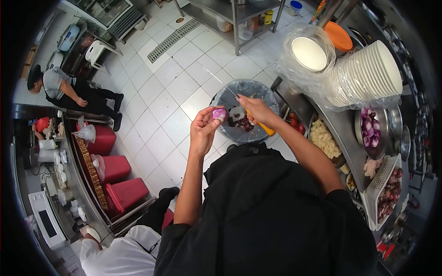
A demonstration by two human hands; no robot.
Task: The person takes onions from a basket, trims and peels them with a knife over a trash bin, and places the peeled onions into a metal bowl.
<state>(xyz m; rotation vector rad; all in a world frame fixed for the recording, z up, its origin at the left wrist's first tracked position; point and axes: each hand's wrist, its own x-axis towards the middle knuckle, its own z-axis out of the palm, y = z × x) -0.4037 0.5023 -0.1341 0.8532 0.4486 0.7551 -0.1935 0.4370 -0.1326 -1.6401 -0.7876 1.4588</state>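
We see left hand [204, 130] pinching purple onion [220, 114] in fingertips; right hand [258, 112] curled closed round knife [222, 83], pointing forward-left; lined bin [254, 87] below.

Floor [152, 106]: white tiles, slotted drain [174, 40] inset. Steel rack [236, 37] near drain. White stool [96, 51] upper left, below glass-fronted cabinet [99, 10]. Steel counter [338, 123] at right.

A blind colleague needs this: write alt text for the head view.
A person's left hand holds a purple onion and the right hand a knife, at a plastic-lined bin in a tiled kitchen. On the right sit a metal bowl of purple onions and a white crate of reddish bulbs; a co-worker stands at far left.
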